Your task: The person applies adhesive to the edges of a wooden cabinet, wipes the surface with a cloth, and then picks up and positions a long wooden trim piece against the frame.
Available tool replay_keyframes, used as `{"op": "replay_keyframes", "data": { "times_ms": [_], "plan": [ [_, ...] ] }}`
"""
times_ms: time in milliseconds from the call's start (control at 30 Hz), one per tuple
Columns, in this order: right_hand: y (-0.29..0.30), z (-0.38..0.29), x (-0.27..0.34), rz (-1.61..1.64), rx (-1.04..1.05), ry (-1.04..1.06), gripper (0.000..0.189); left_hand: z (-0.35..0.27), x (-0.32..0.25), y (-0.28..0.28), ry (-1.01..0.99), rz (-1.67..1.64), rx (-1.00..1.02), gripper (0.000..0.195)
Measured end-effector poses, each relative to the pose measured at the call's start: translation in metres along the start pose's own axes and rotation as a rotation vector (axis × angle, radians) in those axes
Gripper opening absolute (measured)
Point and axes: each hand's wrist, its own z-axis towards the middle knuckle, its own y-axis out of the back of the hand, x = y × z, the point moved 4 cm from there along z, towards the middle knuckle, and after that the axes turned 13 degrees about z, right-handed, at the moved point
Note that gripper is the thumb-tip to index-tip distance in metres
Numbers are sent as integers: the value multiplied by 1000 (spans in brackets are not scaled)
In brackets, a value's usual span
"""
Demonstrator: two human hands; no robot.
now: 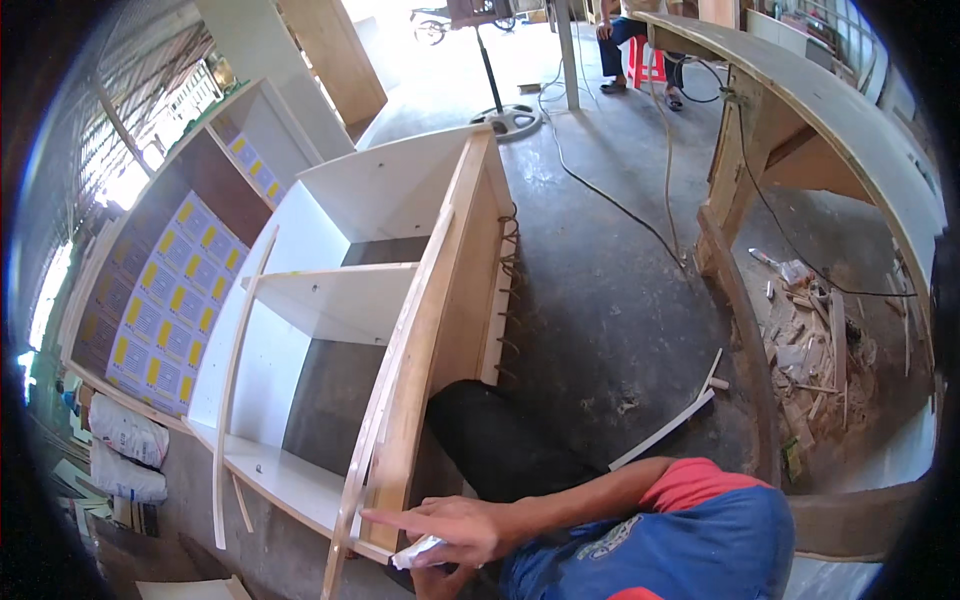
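My right hand (463, 529) is at the near corner of a white-and-wood cabinet frame (442, 300) lying on the floor. Its index finger is stretched out to a thin wooden strip (375, 427) that lies along the cabinet's wooden edge. A crumpled white packet (417, 553) is gripped under that finger by the other fingers. Just below, at the picture's lower edge, my left hand (441, 583) shows only in part, close to the packet; its grip is hidden. A second thin strip (238, 360) lies across the cabinet's far side.
Coil springs (510, 262) line the cabinet's right side. A cable (600, 196) runs over the concrete floor. White offcuts (664, 431) lie beside my leg. Wood scraps (814, 360) are heaped under a workbench (832, 120). A person (626, 45) sits on a red stool (643, 64).
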Motion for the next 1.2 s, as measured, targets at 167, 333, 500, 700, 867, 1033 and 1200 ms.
{"op": "replay_keyframes", "data": {
  "times_ms": [167, 333, 500, 700, 867, 1033, 1200],
  "plan": [
    [0, 16, 0, -108, 189, -87, 81, 14, 8, 2, 144, 12, -48, 66],
    [14, 22, 21, -27, 200, -175, 93, 26, 13, -1, 250, 18, -69, 64],
    [131, -12, 36, -404, -431, 338, 76, 39, 15, 0, 316, 19, -84, 61],
    [292, -97, 140, -446, -1271, 827, 72, 55, 19, 2, 378, 8, -93, 58],
    [308, -164, 280, -506, -1484, 1442, 49, 81, 8, -4, 380, 22, -69, 56],
    [311, -179, 321, -522, -829, 1416, 48, 103, -1, -9, 401, 25, -46, 54],
    [327, -150, 273, -805, -902, 1251, 51, 113, -7, -12, 430, 32, -42, 52]
  ]
}}
